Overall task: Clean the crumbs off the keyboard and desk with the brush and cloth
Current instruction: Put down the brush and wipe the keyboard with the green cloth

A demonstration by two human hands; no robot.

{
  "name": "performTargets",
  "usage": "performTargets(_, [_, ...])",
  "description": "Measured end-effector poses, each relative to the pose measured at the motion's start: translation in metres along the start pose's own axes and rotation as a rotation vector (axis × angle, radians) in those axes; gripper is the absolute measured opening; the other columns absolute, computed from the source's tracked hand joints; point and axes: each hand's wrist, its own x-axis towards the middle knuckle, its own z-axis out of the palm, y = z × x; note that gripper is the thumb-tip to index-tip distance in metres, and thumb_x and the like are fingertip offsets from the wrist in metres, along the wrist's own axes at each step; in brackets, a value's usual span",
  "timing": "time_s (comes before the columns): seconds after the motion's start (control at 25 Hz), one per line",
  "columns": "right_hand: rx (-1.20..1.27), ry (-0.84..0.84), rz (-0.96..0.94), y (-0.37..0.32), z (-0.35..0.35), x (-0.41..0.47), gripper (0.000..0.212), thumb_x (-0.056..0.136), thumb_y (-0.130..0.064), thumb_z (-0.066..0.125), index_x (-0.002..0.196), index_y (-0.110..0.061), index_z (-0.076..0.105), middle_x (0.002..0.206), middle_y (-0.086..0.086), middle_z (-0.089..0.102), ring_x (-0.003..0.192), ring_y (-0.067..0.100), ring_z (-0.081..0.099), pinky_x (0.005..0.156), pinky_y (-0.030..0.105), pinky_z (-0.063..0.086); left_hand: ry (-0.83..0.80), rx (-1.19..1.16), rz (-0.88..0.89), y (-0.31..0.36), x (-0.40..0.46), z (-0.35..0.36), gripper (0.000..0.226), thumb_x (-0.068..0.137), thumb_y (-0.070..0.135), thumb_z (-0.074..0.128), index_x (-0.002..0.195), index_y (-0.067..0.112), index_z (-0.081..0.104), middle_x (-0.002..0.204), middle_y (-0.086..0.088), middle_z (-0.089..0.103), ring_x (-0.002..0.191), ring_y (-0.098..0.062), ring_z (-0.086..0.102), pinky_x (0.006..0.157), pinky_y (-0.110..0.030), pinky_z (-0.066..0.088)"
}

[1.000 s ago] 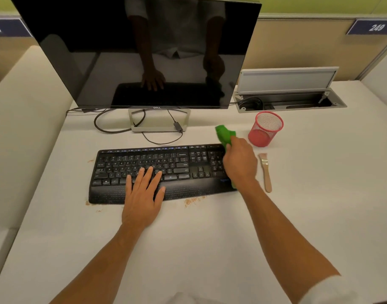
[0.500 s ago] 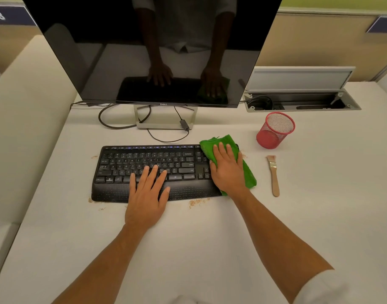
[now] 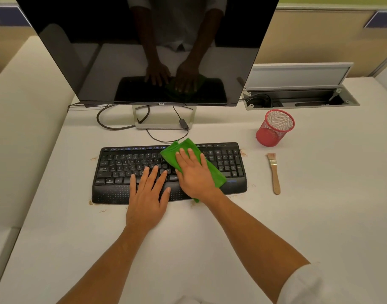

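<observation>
A black keyboard (image 3: 122, 165) lies on the white desk (image 3: 210, 238) in front of the monitor. A green cloth (image 3: 175, 150) is spread over the keyboard's middle-right keys, and my right hand (image 3: 194, 172) presses flat on it with straight fingers. My left hand (image 3: 147, 194) rests flat on the keyboard's palm rest and lower keys, just left of the right hand. A small wooden-handled brush (image 3: 274, 172) lies on the desk to the right of the keyboard, untouched. Brown crumbs (image 3: 243, 152) sit by the keyboard's right edge, left edge and front edge.
A dark monitor (image 3: 148, 51) on a stand with cables stands behind the keyboard. A red mesh cup (image 3: 274, 128) stands at the right rear. An open cable box (image 3: 298, 97) is set into the desk behind it. Padded partitions flank the desk.
My right hand laid the green cloth flat on the keyboard's right end, then slid it left towards the middle keys. My left hand has stayed on the palm rest.
</observation>
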Motion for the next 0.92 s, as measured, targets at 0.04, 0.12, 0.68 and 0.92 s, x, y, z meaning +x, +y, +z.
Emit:
performTargets(0.04, [-0.006,-0.003,0.002,0.008,-0.004,-0.003,0.061,0.106,-0.031,0.035,0.160,-0.017,0.010,0.168,0.001,0.007,0.155,0.022,-0.001,0.124,0.051,-0.003,0.000,-0.005,-0.002,0.000,0.000,0.000,0.056,0.102,0.049,0.026,0.151,0.024,0.036,0.160,-0.004,0.029,0.151,-0.023,0.015,0.121,-0.055,0.009])
performTargets(0.12, [-0.006,0.006,0.052,0.029,-0.014,-0.009,0.065,0.102,-0.021,0.040,0.161,-0.019,0.010,0.168,0.000,0.007,0.155,0.021,-0.001,0.124,0.052,0.000,-0.006,-0.013,-0.008,0.000,0.000,-0.001,0.056,0.102,0.049,0.026,0.152,0.026,0.035,0.160,-0.003,0.028,0.151,-0.023,0.014,0.121,-0.055,0.007])
performTargets(0.68, [0.162,0.152,0.166,0.014,-0.010,0.009,0.050,0.102,-0.019,0.042,0.151,-0.008,0.038,0.160,0.014,0.032,0.151,0.027,0.023,0.125,0.048,0.010,0.011,-0.007,-0.006,0.002,0.001,0.001,0.056,0.102,0.049,0.028,0.151,0.025,0.036,0.160,-0.003,0.029,0.151,-0.023,0.014,0.121,-0.056,0.007])
performTargets(0.92, [0.215,0.064,0.004,-0.009,-0.008,0.016,0.056,0.098,-0.010,0.047,0.153,-0.015,0.037,0.163,0.006,0.030,0.152,0.021,0.020,0.125,0.041,0.005,0.015,-0.001,0.002,0.000,0.001,0.001,0.057,0.102,0.049,0.027,0.151,0.022,0.038,0.160,-0.004,0.029,0.151,-0.023,0.015,0.121,-0.056,0.007])
